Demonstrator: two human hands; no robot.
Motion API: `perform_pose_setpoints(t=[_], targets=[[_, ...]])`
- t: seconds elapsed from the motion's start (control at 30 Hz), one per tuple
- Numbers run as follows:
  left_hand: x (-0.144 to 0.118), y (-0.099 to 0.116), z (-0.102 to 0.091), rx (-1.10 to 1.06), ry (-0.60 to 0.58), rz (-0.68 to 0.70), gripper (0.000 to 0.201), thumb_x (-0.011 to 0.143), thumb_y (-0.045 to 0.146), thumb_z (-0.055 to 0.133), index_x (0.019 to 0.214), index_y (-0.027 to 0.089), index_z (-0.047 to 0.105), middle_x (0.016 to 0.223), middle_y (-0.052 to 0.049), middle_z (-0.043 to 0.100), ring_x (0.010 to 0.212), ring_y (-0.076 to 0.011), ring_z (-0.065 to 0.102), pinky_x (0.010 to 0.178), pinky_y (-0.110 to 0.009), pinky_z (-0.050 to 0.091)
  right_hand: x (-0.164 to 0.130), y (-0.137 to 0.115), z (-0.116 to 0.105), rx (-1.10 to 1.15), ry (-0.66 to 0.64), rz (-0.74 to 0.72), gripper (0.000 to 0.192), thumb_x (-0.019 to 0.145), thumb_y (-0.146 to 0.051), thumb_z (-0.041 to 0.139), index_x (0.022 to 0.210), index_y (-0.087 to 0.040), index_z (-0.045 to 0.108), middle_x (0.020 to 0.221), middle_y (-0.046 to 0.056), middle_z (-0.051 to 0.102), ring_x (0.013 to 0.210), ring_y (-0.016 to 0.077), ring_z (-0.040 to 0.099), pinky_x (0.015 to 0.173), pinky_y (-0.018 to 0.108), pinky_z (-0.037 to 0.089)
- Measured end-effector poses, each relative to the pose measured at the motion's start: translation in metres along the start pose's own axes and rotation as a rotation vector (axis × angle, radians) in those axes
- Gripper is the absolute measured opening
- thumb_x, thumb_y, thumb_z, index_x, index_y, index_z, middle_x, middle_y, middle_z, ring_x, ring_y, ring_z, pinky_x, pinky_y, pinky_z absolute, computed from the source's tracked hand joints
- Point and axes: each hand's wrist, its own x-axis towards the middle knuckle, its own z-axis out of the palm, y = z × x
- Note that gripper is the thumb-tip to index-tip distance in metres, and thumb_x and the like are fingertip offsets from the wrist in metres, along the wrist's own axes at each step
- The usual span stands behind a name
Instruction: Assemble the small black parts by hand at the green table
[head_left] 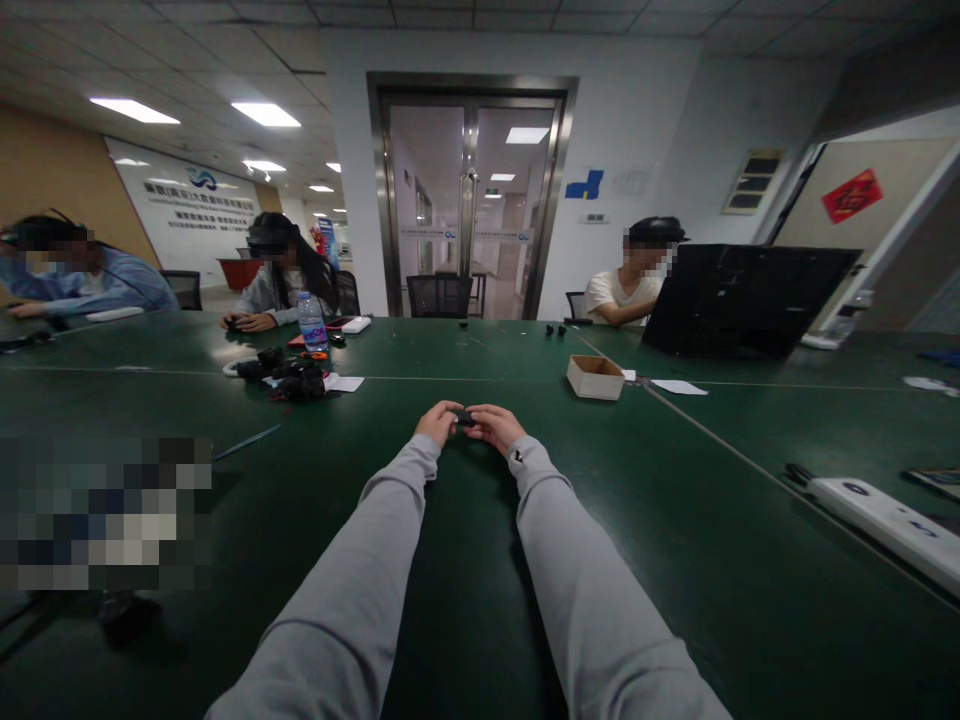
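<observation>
Both my arms, in grey sleeves, reach forward over the green table [480, 510]. Between my fingertips is a small black object [466, 418], too small to identify. My left hand [439, 423] grips its left side with thumb and fingers closed. From the right, my right hand [495, 426] has its fingers closed on the same object. Parts of it are covered by the fingers.
Ahead to the right stands an open cardboard box [595, 378]. A pile of black items [292, 375] and a water bottle [312, 322] are ahead left. A black monitor [746, 300] and a white power strip [889, 525] are on the right. Several people sit around the table.
</observation>
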Motion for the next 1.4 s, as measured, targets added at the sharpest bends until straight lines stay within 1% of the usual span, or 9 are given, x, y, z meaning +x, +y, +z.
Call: perform_pose_setpoints(t=[0.5, 0.67, 0.8, 0.9, 1.0, 1.1, 1.17, 1.27, 1.4], targets=[[-0.001, 0.000, 0.000, -0.014, -0.013, 0.024, 0.025, 0.068, 0.020, 0.042, 0.084, 0.018, 0.062, 0.047, 0.003, 0.047, 0.043, -0.0090, 0.042, 0.044, -0.019, 0.034, -0.001, -0.001, 0.000, -0.005, 0.004, 0.005, 0.013, 0.073, -0.005, 0.054, 0.081, -0.012, 0.061, 0.065, 0.005, 0.065, 0.057, 0.0131, 0.063, 0.055, 0.023, 0.053], [0.000, 0.000, -0.001, -0.022, 0.087, 0.034, 0.017, 0.068, 0.020, 0.047, 0.083, 0.019, 0.055, 0.051, 0.005, 0.048, 0.044, -0.0081, 0.042, 0.046, -0.019, 0.034, 0.000, 0.002, 0.002, -0.089, -0.067, -0.031, 0.017, 0.069, -0.006, 0.059, 0.085, -0.013, 0.059, 0.067, 0.003, 0.065, 0.060, 0.0124, 0.063, 0.057, 0.022, 0.052], [-0.001, -0.001, -0.002, 0.131, 0.138, 0.087, 0.015, 0.065, 0.030, 0.058, 0.074, 0.018, 0.056, 0.056, 0.004, 0.050, 0.053, -0.0093, 0.046, 0.054, -0.021, 0.037, 0.007, 0.012, 0.005, -0.370, -0.120, -0.108, 0.022, 0.057, -0.004, 0.065, 0.075, -0.014, 0.059, 0.061, -0.002, 0.062, 0.048, 0.0076, 0.055, 0.047, 0.019, 0.047], [-0.002, -0.002, -0.002, 0.301, 0.072, 0.089, 0.023, 0.060, 0.034, 0.065, 0.074, 0.018, 0.058, 0.053, 0.005, 0.047, 0.053, -0.0099, 0.046, 0.055, -0.021, 0.036, 0.009, 0.016, 0.009, -0.512, -0.026, -0.190, 0.026, 0.055, -0.001, 0.062, 0.076, -0.016, 0.058, 0.065, -0.004, 0.062, 0.044, 0.0050, 0.049, 0.042, 0.017, 0.042], [-0.005, -0.003, 0.002, 0.353, 0.055, 0.083, 0.024, 0.061, 0.034, 0.064, 0.077, 0.017, 0.058, 0.055, 0.005, 0.050, 0.054, -0.0096, 0.047, 0.056, -0.021, 0.037, 0.005, 0.013, 0.015, -0.440, 0.057, -0.170, 0.034, 0.059, -0.002, 0.053, 0.089, -0.017, 0.053, 0.073, -0.002, 0.063, 0.041, 0.0048, 0.049, 0.037, 0.017, 0.039], [-0.013, 0.004, 0.008, 0.361, 0.040, 0.069, 0.024, 0.062, 0.032, 0.064, 0.078, 0.015, 0.058, 0.057, 0.003, 0.053, 0.056, -0.0104, 0.049, 0.058, -0.022, 0.039, -0.005, 0.007, 0.017, -0.332, -0.012, -0.055, 0.032, 0.062, -0.007, 0.050, 0.093, -0.017, 0.048, 0.062, -0.003, 0.060, 0.040, 0.0085, 0.053, 0.038, 0.019, 0.042], [-0.025, 0.014, 0.009, 0.351, -0.043, 0.082, 0.026, 0.062, 0.028, 0.064, 0.083, 0.014, 0.058, 0.061, 0.001, 0.057, 0.059, -0.0117, 0.051, 0.060, -0.023, 0.040, -0.016, 0.002, 0.014, -0.315, -0.077, -0.034, 0.033, 0.062, -0.011, 0.056, 0.092, -0.017, 0.044, 0.056, -0.005, 0.058, 0.042, 0.0105, 0.056, 0.040, 0.020, 0.044], [-0.052, 0.036, -0.005, 0.354, -0.325, 0.112, 0.047, 0.062, 0.024, 0.062, 0.107, 0.013, 0.051, 0.074, -0.002, 0.063, 0.063, -0.0137, 0.055, 0.062, -0.024, 0.043, -0.041, -0.004, -0.004, -0.382, -0.083, -0.066, 0.043, 0.057, -0.021, 0.068, 0.087, -0.019, 0.039, 0.060, -0.005, 0.059, 0.038, 0.0084, 0.052, 0.035, 0.018, 0.041], [-0.099, 0.070, -0.062, 0.659, -0.674, 0.160, 0.059, 0.067, 0.041, 0.056, 0.122, 0.023, 0.042, 0.098, -0.004, 0.061, 0.073, -0.0166, 0.059, 0.066, -0.027, 0.045, -0.098, -0.021, -0.049, -0.474, -0.015, -0.077, 0.046, 0.056, -0.037, 0.071, 0.078, -0.020, 0.035, 0.070, -0.001, 0.062, 0.035, 0.0055, 0.047, 0.032, 0.017, 0.035]])
